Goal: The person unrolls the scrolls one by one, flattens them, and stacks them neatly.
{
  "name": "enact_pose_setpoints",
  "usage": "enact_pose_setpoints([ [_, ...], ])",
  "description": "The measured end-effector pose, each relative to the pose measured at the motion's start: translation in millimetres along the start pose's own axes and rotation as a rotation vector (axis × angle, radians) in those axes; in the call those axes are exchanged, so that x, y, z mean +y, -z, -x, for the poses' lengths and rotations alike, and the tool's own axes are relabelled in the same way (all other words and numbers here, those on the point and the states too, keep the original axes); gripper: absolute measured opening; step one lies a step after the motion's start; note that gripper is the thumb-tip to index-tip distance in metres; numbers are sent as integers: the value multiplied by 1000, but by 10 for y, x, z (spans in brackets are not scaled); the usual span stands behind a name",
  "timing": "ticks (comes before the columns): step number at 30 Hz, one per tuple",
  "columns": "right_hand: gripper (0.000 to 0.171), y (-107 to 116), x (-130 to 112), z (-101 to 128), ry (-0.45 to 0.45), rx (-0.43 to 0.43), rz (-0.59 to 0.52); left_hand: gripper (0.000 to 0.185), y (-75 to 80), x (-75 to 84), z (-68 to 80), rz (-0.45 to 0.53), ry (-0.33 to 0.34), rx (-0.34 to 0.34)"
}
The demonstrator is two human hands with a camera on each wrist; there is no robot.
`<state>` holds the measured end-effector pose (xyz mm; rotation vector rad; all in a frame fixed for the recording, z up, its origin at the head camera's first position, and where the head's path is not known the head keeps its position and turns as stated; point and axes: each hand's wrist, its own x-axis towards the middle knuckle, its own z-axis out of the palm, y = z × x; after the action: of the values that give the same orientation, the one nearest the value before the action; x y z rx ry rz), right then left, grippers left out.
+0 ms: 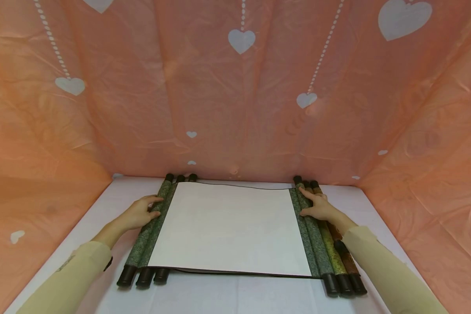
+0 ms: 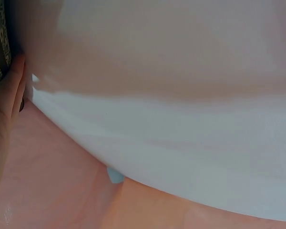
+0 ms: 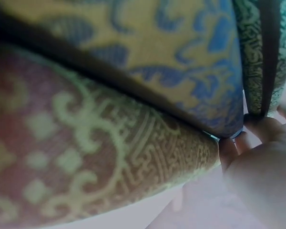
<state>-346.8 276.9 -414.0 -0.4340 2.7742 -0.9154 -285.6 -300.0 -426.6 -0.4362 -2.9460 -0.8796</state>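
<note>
Two relaxed, flat hands, left hand [image 1: 139, 213] and right hand [image 1: 317, 205], rest on green brocade rolled scroll rods [image 1: 151, 226] flanking the white paper scroll sheet [image 1: 229, 226]; rod axes run away from the person.

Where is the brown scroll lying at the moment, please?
In the head view, the brown scroll is the outermost roll on the right, beside the yellow scroll, partly under the right hand and sleeve.
</note>
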Motion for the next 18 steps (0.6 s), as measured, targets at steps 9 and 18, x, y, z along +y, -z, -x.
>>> enact_pose_setpoints([
  [9,84,-12,16,-29,27,-27,207,50,-66,-72,26,16,16,-17],
  [18,88,27,1,-11,29,-77,190,48,-93,-63,17,-65,-45,-8],
])
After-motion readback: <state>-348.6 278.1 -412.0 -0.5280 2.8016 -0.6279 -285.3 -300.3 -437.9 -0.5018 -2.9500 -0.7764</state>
